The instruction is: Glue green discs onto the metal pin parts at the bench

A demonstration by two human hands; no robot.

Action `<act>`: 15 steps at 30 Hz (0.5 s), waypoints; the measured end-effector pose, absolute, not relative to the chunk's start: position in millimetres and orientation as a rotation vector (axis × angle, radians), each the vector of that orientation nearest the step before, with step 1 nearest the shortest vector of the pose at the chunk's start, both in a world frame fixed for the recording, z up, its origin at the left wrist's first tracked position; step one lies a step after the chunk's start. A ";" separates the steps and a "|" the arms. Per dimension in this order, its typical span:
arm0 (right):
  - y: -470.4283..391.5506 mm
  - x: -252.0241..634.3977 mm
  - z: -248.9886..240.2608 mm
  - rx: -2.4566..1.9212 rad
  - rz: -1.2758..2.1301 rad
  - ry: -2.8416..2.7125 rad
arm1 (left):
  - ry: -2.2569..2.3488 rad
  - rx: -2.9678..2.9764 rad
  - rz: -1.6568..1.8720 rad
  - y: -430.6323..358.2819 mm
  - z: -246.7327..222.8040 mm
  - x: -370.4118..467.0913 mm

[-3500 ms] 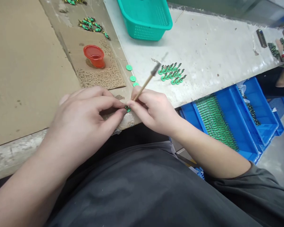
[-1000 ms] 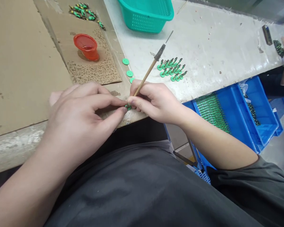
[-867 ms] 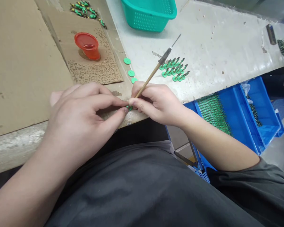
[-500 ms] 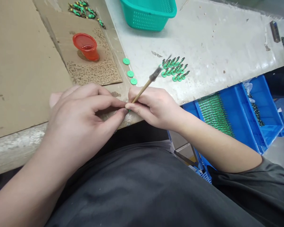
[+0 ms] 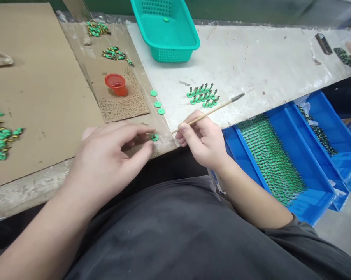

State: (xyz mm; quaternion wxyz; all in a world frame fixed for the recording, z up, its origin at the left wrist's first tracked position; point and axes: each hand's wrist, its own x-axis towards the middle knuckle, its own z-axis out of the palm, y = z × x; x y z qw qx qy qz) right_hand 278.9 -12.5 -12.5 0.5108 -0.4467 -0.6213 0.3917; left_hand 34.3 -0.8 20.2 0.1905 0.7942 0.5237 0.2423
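My right hand (image 5: 203, 136) pinches a thin wooden stick (image 5: 212, 111) with a dark sleeve near its far end, which points up and right. My left hand (image 5: 114, 151) is open, thumb and forefinger parted beside a green disc with a small dark piece on it (image 5: 155, 137) near the table edge. Three bare green discs (image 5: 157, 104) lie in a line beyond it. A cluster of green discs with upright dark pieces (image 5: 203, 95) stands on the white surface beyond my right hand. A red cup (image 5: 116, 84) of liquid sits on speckled cardboard (image 5: 125, 108).
A green basket (image 5: 175, 54) stands at the back. Green and black pieces lie in piles (image 5: 0, 138) at the left and on the cardboard (image 5: 97, 28). Blue trays (image 5: 315, 194) with rows of pieces are at the lower right. Part of a person shows at the right edge.
My hands have moved apart. The stick has swung lower to the right, and my left fingers have opened, uncovering the green disc with its dark piece. The view has shifted.
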 end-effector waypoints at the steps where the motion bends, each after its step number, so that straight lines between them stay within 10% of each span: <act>1: -16.7 280.0 -11.6 -1.084 0.939 -1.484 | 1.471 2.218 0.709 -0.3 18.7 36.9; 15: -29.0 283.1 -18.9 -1.148 0.895 -1.515 | 1.451 1.655 0.782 1.8 74.4 21.9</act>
